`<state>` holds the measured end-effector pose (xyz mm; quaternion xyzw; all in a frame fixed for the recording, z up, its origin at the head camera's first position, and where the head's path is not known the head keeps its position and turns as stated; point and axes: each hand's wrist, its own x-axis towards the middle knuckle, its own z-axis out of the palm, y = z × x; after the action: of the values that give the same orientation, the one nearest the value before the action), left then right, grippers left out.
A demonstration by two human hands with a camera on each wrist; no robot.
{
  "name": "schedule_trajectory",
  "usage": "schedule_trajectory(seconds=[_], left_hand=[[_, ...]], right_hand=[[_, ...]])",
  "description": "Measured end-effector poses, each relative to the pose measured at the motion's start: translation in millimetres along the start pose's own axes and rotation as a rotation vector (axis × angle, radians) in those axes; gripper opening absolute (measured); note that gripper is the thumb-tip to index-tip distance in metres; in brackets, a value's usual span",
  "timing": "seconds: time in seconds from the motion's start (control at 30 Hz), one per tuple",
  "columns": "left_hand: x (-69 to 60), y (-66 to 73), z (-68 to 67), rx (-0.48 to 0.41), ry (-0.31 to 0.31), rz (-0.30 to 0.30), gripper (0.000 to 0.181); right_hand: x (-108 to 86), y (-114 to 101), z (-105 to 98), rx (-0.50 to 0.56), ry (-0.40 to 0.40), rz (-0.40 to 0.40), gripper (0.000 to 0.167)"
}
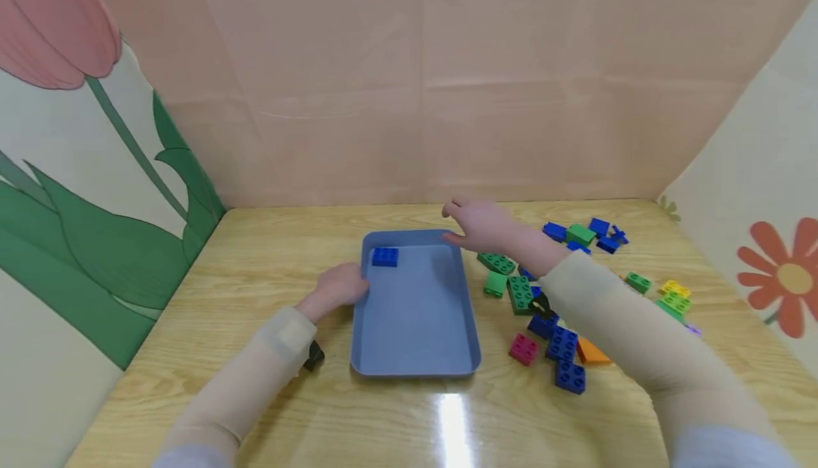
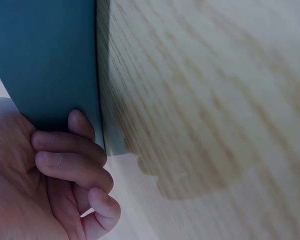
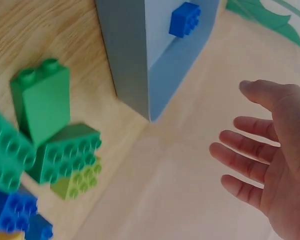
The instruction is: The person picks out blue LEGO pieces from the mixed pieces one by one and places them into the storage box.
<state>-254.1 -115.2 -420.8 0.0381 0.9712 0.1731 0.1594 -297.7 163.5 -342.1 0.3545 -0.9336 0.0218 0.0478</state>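
Observation:
A blue-grey tray (image 1: 418,319) sits in the middle of the table, with one blue brick (image 1: 385,257) inside it near the far left corner. At the tray's left wall, my left hand (image 1: 340,285) grips the rim; the left wrist view shows the curled fingers (image 2: 72,162) against the outer side, the thumb hidden. My right hand (image 1: 482,225) is raised above the tray's far right corner. Its fingers are spread and relaxed in the right wrist view, and the palm (image 3: 295,175) holds nothing.
Loose bricks lie right of the tray: green bricks (image 1: 520,294), blue bricks (image 1: 562,344), a dark pink brick (image 1: 524,349), an orange piece (image 1: 593,351) and yellow-green ones (image 1: 676,301). My right forearm covers part of them. A beige backdrop (image 1: 422,99) rises behind the wooden table (image 1: 281,241).

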Motion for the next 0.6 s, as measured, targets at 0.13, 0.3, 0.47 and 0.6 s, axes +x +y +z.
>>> schedule_trajectory(seconds=[0.13,0.3,0.47,0.6], left_hand=[[-0.2,1.5,1.6,0.005,-0.001,0.002,0.026],[0.1,1.7,1.9,0.010,0.011,-0.005,0.027],[0.8,2.3,1.9,-0.004,0.012,-0.006,0.029],[-0.6,2.9,2.2,-0.009,0.005,-0.007,0.029]], right_hand=[[-25.0,8,-11,0.002,-0.027,0.004,0.042],[-57.7,20,-21,-0.002,-0.051,0.057,0.049],[-90.4,34,-17,0.029,-0.064,0.131,0.059],[-116.8,36,-7,0.056,-0.073,0.166,0.066]])
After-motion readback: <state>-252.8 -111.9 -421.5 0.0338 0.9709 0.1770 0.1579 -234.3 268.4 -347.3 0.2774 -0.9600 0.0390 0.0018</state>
